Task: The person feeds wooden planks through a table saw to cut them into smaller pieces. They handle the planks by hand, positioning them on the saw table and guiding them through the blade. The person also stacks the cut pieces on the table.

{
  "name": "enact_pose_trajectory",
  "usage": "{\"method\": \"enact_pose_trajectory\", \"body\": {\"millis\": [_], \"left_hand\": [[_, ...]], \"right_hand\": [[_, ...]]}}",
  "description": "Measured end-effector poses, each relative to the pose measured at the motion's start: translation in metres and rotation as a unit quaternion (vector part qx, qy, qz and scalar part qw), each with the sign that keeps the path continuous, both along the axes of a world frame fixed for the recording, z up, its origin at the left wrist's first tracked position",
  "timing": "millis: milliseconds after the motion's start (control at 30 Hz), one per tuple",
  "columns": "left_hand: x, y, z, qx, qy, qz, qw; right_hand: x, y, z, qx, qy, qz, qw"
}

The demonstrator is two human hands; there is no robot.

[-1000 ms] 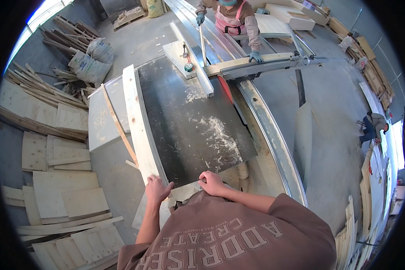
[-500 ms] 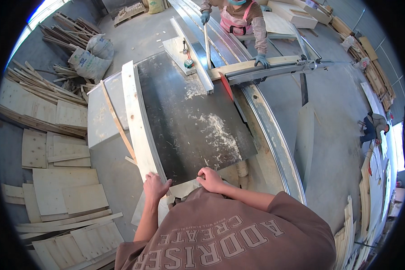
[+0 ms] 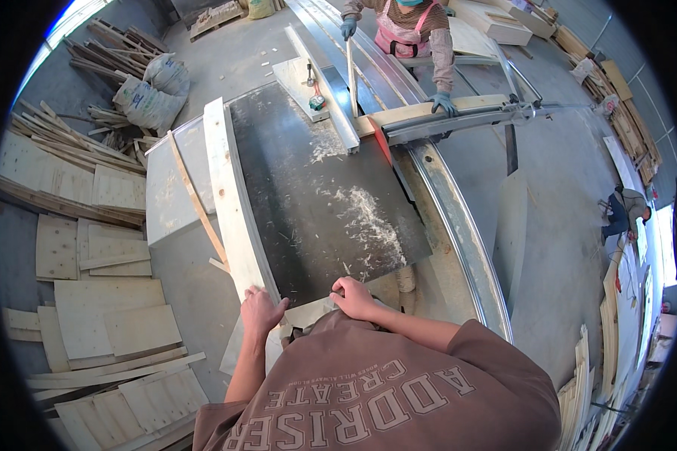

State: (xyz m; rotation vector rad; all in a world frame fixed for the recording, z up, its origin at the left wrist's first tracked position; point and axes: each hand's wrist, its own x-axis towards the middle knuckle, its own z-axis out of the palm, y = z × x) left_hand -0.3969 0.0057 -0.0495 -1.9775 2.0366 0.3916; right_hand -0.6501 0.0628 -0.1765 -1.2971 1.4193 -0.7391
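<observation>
My left hand [image 3: 260, 310] rests on the near end of a stack of long pale wooden boards [image 3: 231, 197], its thumb spread toward the table. The boards lie along the left side of a dark saw table [image 3: 286, 225] strewn with sawdust. At the table's near edge, my right hand [image 3: 355, 299] is closed with bent fingers; what is inside them, if anything, is hidden. Across the table, a co-worker's gloved hand [image 3: 442, 104] presses on a wooden board [image 3: 406, 114] by the red guard [image 3: 379, 139]. Their other gloved hand [image 3: 348, 28] holds a thin wooden stick [image 3: 351, 75].
A metal fence [image 3: 331, 101] crosses the far part of the table, with a tape measure [image 3: 317, 101] beside it. Sliding rails [image 3: 459, 225] run along the right. A thin strip [image 3: 197, 203] leans left of the boards. Plywood pieces [image 3: 105, 319] and sacks [image 3: 154, 94] lie farther left.
The co-worker has shifted slightly to the right, and the board under the gloved hand and the stick have moved a little that way too. My hands have stayed in place.
</observation>
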Motion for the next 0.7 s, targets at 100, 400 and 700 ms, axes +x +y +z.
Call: {"method": "enact_pose_trajectory", "body": {"millis": [100, 400, 700], "left_hand": [[0.000, 0.000, 0.001, -0.002, 0.002, -0.002, 1.000], [0.002, -0.001, -0.004, -0.007, 0.000, -0.009, 1.000], [0.009, 0.004, -0.015, -0.028, -0.004, -0.018, 0.999]], "right_hand": [[0.001, -0.001, 0.000, 0.000, 0.000, 0.002, 1.000], [0.002, 0.000, -0.004, -0.011, 0.007, 0.005, 1.000], [0.001, 0.004, -0.006, -0.006, 0.007, 0.005, 1.000]]}}
